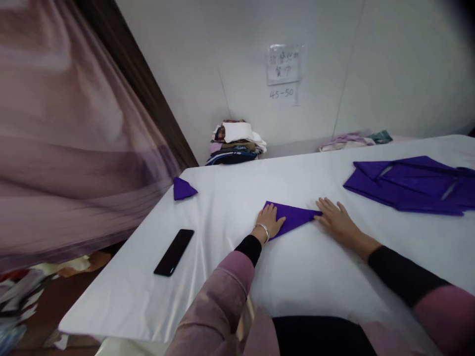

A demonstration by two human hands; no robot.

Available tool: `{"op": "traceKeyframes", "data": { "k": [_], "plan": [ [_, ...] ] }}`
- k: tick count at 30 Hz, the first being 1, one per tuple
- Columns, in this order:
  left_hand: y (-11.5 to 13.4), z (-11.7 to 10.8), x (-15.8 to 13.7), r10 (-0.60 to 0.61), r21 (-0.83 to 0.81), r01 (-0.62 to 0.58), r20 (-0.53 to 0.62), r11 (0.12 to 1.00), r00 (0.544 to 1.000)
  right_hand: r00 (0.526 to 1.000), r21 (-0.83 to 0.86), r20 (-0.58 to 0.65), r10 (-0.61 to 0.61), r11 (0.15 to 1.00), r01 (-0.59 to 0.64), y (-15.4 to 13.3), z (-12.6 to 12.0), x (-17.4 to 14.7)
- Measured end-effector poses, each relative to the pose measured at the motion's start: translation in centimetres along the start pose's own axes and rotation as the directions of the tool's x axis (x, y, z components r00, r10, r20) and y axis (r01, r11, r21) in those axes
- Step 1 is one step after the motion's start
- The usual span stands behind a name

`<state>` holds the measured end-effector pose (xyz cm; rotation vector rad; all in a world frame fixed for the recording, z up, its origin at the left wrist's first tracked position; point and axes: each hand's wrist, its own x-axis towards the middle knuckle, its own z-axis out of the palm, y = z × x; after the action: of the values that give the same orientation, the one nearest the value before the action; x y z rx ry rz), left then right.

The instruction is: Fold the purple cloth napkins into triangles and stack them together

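A purple cloth napkin, folded into a long triangle, lies flat on the white-covered table. Its wide end is at the left and its narrow tip points right. My left hand, with a bracelet at the wrist, rests flat on the wide end, fingers spread. At the narrow tip, my right hand lies with its fingers stretched out and its thumb side touching the cloth. Part of the napkin's left end is hidden under my left hand.
A small folded purple cloth sits near the table's left edge, with a black phone nearer me. Several purple cloths lie at the right. Behind the table are piled clothes; a pink curtain hangs left.
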<state>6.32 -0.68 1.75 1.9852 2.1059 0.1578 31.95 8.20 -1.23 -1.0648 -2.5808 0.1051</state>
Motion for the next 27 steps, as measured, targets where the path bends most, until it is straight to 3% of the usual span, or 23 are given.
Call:
{"op": "traceKeyframes", "data": {
  "k": [3,6,9,14,21,27],
  "plan": [
    [-1.0,-1.8,0.9,0.051,0.011,-0.052,0.036,0.999,0.998,0.963,0.059,0.002,-0.269,0.961,0.268,-3.3,0.5,-0.8],
    [-1.7,-3.1,1.2,0.060,0.024,-0.061,0.029,0.998,0.998,0.914,0.138,0.001,-0.406,0.905,0.402,-6.8,1.4,-0.5],
    [-1.9,-3.1,0.0,0.042,0.025,-0.042,0.010,0.999,0.999,0.897,0.170,-0.015,-0.441,0.883,0.437,-8.1,1.8,0.3],
    [-1.8,-2.0,-3.9,-0.023,-0.024,0.022,-0.036,0.999,0.999,0.874,0.224,-0.014,-0.486,0.850,0.476,-7.2,1.2,0.4],
    [-1.3,-0.7,-9.0,-0.064,-0.119,0.058,-0.047,0.991,0.997,0.779,0.346,0.002,-0.627,0.731,0.588,-9.2,0.4,-3.5],
    [-1.7,-0.9,-10.6,-0.009,-0.105,0.007,-0.019,0.994,1.000,0.727,0.418,-0.056,-0.684,0.646,0.639,-13.1,-1.0,-6.3]
  ]
}}
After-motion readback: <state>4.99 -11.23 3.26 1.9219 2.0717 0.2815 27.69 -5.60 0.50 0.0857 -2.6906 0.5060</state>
